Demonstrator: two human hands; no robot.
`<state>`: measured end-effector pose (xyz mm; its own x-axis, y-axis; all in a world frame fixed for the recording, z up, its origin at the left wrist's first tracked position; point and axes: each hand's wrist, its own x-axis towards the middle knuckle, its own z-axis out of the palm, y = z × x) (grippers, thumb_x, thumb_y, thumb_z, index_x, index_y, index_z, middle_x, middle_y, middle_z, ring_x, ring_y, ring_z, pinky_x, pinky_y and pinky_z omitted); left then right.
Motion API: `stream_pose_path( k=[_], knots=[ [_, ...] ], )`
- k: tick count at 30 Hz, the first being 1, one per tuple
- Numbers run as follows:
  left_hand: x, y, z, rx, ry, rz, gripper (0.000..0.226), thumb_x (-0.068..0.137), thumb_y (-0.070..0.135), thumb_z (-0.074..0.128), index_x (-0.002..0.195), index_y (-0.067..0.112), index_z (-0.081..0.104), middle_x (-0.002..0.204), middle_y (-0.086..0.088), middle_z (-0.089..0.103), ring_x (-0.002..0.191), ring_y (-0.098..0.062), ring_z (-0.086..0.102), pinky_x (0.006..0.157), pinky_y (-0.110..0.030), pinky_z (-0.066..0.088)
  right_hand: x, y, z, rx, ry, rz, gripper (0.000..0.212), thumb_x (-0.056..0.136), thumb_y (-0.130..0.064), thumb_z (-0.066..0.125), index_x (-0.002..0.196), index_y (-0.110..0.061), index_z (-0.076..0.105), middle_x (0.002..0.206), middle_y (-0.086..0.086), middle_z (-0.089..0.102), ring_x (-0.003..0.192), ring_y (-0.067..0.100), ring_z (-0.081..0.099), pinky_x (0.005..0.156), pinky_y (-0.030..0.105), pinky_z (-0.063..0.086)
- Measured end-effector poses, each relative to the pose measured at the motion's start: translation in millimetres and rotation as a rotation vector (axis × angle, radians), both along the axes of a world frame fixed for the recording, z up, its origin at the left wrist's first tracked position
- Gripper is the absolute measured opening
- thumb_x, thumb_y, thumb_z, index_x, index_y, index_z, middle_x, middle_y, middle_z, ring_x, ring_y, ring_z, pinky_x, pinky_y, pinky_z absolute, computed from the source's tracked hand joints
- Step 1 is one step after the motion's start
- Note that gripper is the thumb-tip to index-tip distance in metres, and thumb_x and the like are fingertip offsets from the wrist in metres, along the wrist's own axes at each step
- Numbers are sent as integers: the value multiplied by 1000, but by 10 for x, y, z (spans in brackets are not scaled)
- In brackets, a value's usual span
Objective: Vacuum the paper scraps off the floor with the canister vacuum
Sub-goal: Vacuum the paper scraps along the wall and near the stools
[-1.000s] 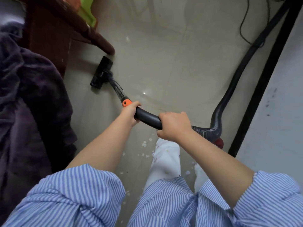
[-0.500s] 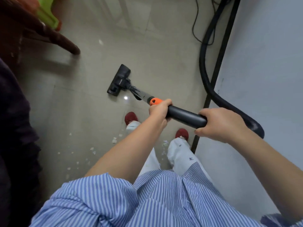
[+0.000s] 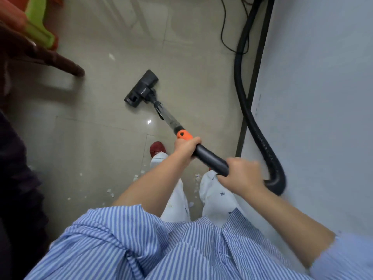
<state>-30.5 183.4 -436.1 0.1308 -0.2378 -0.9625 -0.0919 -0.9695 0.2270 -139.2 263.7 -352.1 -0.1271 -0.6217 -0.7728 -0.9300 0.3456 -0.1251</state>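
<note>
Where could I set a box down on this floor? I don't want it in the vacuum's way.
Bare tile lies between the chair leg and the floor nozzle, and beyond the nozzle toward the thin cable. Crowded: paper scraps around the red shoe, and the hose along the wall.

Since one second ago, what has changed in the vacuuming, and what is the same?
The floor head left the chair leg and swung right onto open floor. Both hands kept their grip: left hand below the orange collar, right hand at the hose end. Paper scraps near the feet remain.
</note>
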Motion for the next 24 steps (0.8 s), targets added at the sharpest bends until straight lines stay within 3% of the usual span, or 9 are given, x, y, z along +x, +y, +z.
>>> stream_pose_path(
  k=[4, 9, 14, 16, 18, 21, 24],
  knots=[
    [687, -591, -217, -38, -63, -93, 23, 85, 4, 59, 78, 14, 39, 82, -7, 50, 66, -16, 51, 63, -29, 47, 706, -463, -343, -31, -118, -47, 34, 88, -40, 52, 110, -14, 53, 106, 5, 63, 95, 27, 60, 80, 34, 37],
    [1303, -1421, -286, -77, -87, -82, 24, 86, 3, 58, 104, 6, 42, 88, -10, 53, 67, -16, 53, 62, -28, 47, 1382, -1207, -485, -119, -176, -134, 27, 88, -36, 53, 104, -13, 53, 101, 5, 63, 91, 27, 60, 73, 32, 31],
    [1808, -2245, -337, -119, -121, -47, 21, 89, 8, 58, 104, 7, 44, 76, -6, 53, 64, -14, 55, 57, -26, 47, 1951, -2048, -591, -156, -209, -173, 15, 87, -29, 54, 94, -17, 48, 92, 5, 60, 77, 27, 51, 74, 32, 28],
    [1897, -2423, -346, -126, -108, -53, 11, 90, 9, 58, 89, 8, 46, 77, -6, 53, 65, -14, 55, 57, -25, 47, 2017, -2240, -598, -149, -223, -187, 13, 85, -24, 54, 91, -19, 44, 84, 3, 50, 74, 25, 43, 73, 31, 28],
    [1893, -2485, -362, -123, -91, -63, 17, 90, 8, 58, 80, 11, 44, 77, -6, 53, 65, -14, 54, 57, -26, 46, 1998, -2318, -598, -123, -235, -189, 16, 83, -21, 55, 89, -18, 40, 80, 1, 44, 74, 25, 43, 72, 29, 29],
    [1751, -2414, -309, -142, -92, -89, 18, 87, 6, 60, 97, 8, 45, 84, -7, 52, 66, -14, 52, 56, -26, 45, 1849, -2267, -539, -99, -244, -174, 18, 83, -22, 56, 86, -16, 39, 77, 0, 44, 74, 25, 45, 71, 29, 30],
    [1550, -2241, -211, -165, -88, -102, 32, 84, 5, 60, 109, 7, 40, 85, -7, 50, 67, -15, 52, 56, -27, 46, 1616, -2084, -355, -120, -213, -166, 26, 83, -24, 55, 68, -19, 34, 65, -3, 39, 72, 24, 46, 70, 30, 29]
  ],
)
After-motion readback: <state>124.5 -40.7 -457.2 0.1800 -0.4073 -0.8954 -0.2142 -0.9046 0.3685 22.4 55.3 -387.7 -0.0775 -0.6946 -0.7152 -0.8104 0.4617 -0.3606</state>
